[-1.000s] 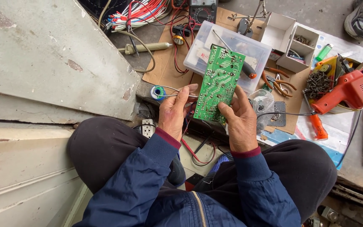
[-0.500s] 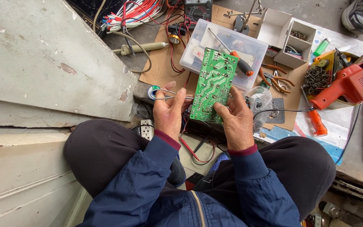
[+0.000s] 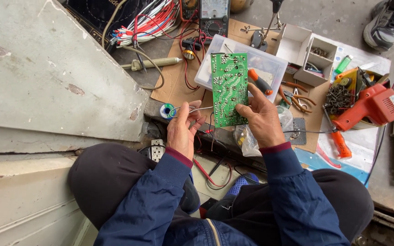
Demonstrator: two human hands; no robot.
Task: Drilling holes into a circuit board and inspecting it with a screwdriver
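My right hand [image 3: 261, 119] holds a green circuit board [image 3: 228, 87] upright by its lower right edge, solder side toward me. My left hand [image 3: 182, 128] pinches a thin strand of solder wire [image 3: 196, 109] whose tip points at the board's lower left edge. The strand loops back to a small green-and-white solder spool [image 3: 166, 110] lying on the floor just left of the hand. Both arms wear dark blue sleeves with maroon cuffs.
A clear plastic box [image 3: 270, 64] with an orange-handled screwdriver lies behind the board. A multimeter [image 3: 214, 16], wire bundle [image 3: 147, 21] and soldering iron [image 3: 153, 63] lie at the back. Pliers [image 3: 296, 96], an orange drill [image 3: 371, 107], white boxes [image 3: 307, 53] and a power strip [image 3: 157, 149] surround me.
My right hand has raised the circuit board and turned it more upright. My left hand stays low with the solder wire. The view has shifted a little.
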